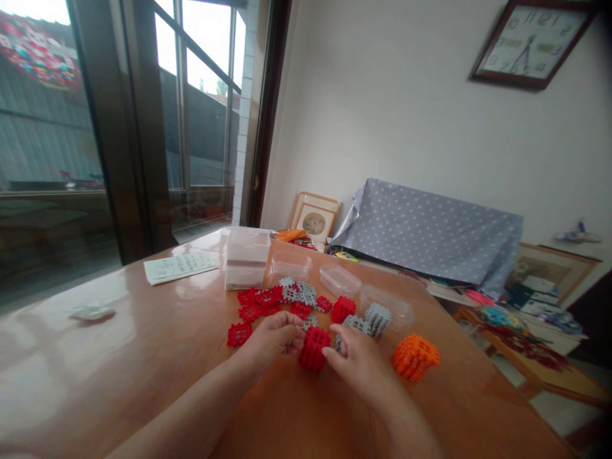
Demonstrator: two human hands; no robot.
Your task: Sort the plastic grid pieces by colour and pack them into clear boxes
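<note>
A stack of red notched plastic building squares (314, 349) stands on the table between my two hands. My left hand (277, 335) is closed at its left side, fingertips curled together close to the stack; what they hold, if anything, is hidden. On the other side is my right hand (357, 358), thumb and forefinger apart, the thumb tip at the stack's right edge. Loose red squares (261, 299) and grey squares (299, 292) lie in a pile beyond my hands. A single red square (239, 333) rests left of my left hand.
To the right stand an orange stack (415, 357), a grey stack (377, 319) and a smaller red stack (343, 309). Clear plastic boxes (340, 280) and a white drawer box (247, 258) are behind. Paper (179, 268) and a small packet (92, 311) lie at left.
</note>
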